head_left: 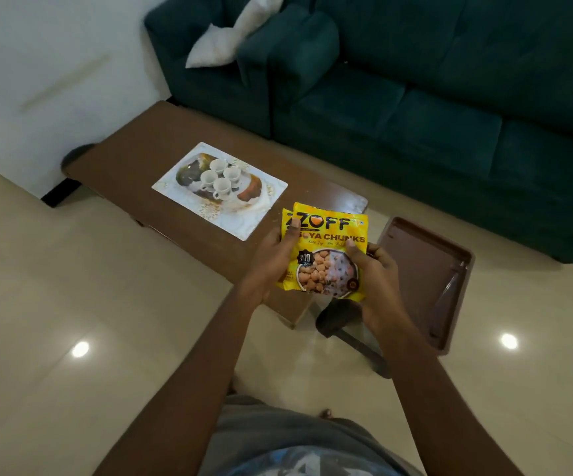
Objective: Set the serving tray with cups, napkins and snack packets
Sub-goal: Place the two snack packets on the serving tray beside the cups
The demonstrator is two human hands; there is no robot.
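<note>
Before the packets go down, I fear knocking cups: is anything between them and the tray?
Nothing visible. Only bare table lies between the yellow packets, in the left hand and right hand, and the tray; four cups cluster near its middle.

We get head view (wide-angle) facing forward, down; left hand (271,266), right hand (378,280) close, long brown wooden table (123,166) farther, dark green sofa (415,115) farthest.

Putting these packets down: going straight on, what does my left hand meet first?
Holding the snack packets, the left hand probably meets the brown table just right of the tray; depth unclear.
</note>
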